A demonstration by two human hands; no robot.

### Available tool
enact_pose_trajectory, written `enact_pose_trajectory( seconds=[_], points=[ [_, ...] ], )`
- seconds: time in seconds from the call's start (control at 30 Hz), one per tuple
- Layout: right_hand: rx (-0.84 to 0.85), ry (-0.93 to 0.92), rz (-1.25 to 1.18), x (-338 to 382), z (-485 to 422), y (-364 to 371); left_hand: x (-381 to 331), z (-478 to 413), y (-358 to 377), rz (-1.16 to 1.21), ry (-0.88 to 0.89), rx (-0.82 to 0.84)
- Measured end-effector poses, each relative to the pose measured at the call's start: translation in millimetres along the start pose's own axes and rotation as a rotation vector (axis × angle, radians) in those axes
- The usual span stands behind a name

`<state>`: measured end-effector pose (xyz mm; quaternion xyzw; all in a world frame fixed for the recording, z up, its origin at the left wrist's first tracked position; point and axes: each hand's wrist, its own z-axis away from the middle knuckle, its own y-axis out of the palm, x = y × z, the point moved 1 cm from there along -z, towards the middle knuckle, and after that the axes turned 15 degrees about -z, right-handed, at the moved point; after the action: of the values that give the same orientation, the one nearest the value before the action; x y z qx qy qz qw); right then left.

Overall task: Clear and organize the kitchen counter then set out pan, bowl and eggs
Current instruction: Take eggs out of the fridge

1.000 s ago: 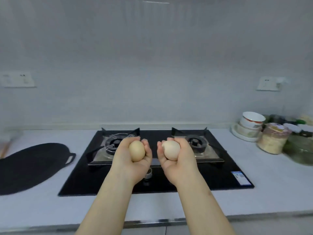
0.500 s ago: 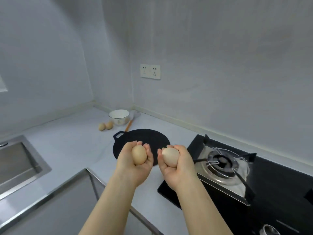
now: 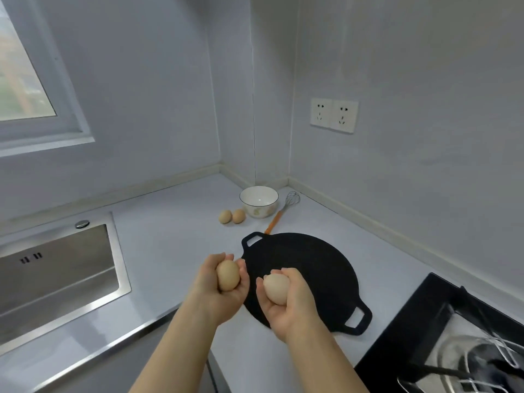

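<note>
My left hand holds a brown egg in its curled fingers. My right hand holds a paler egg the same way. Both hands hover above the counter, at the near left edge of a flat black pan with two loop handles. Farther back, near the corner, stands a white bowl. Two more eggs lie side by side on the counter just left of the bowl.
A whisk with an orange handle lies right of the bowl. A steel sink is set into the counter at left. The black gas hob fills the lower right. Wall sockets sit above the counter.
My view has swung left from the hob to the counter corner. Both hands carry their eggs along and now hang by the pan's left edge.
</note>
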<state>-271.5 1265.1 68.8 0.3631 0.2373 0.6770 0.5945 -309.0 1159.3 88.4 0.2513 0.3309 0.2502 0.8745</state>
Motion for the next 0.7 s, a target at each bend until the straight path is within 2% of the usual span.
enact_pose_trajectory(
  seconds=[0.33, 0.57, 0.7],
  points=[
    [-0.111, -0.025, -0.008, -29.3, -105.0, 58.2, -86.7, -100.2, -6.6, -0.081, -0.063, 0.050],
    [-0.142, -0.066, -0.042, -70.7, -178.3, 117.1, -175.2, -167.2, -15.0, -0.253, -0.136, 0.091],
    [-0.157, -0.064, -0.035, -77.2, -201.7, 134.0, -199.7, -201.9, -21.8, -0.396, -0.136, 0.048]
  ],
)
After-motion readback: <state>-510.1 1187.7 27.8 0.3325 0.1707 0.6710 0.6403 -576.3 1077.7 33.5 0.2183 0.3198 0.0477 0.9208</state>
